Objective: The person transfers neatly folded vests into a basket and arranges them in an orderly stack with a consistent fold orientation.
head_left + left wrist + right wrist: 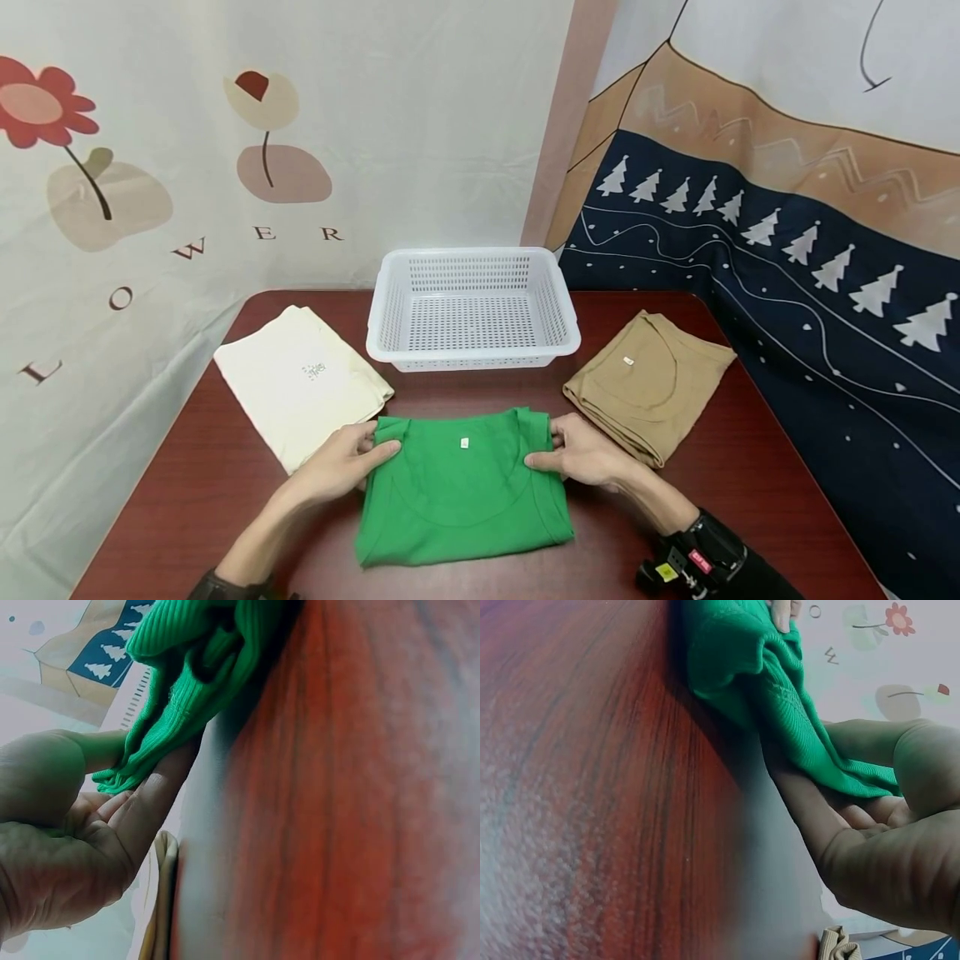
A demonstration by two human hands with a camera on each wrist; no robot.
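Observation:
A folded green shirt [461, 492] lies at the front middle of the table, its neckline and small white label facing up. My left hand [341, 460] grips its far left corner, thumb on top and fingers underneath. At the far right corner my right hand [588, 452] pinches the cloth the same way. In the left wrist view the green cloth [180, 697] sits between thumb and fingers, raised off the wood at that edge. The right wrist view shows the shirt's other side [787, 720] held likewise, with fingers tucked below it.
Behind the shirt stands a white perforated plastic basket [472, 358]. A folded cream shirt [300, 383] lies on the left of the dark red table [480, 396], and a folded tan shirt [645, 392] on the right. Printed curtains [420, 125] hang behind the table.

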